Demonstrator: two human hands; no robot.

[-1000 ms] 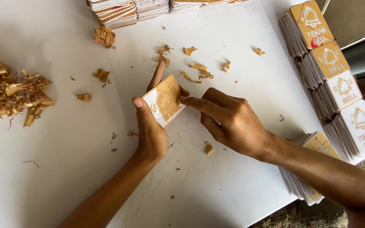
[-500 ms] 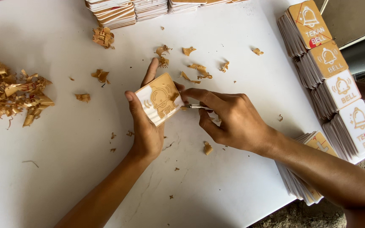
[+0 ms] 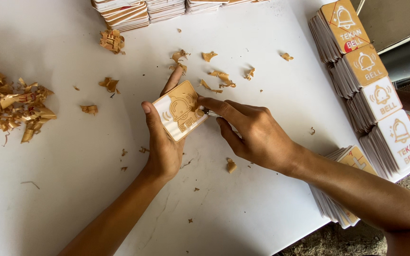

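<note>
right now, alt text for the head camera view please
The left hand holds up a small square plaque with a bell design, while the right hand picks at it with a thin tool. Brown paper scraps and plaque stacks sit on the white table.

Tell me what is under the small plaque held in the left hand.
Under the plaque, the left hand cradles it above the white table. The palm side and plaque's back are hidden.
</note>
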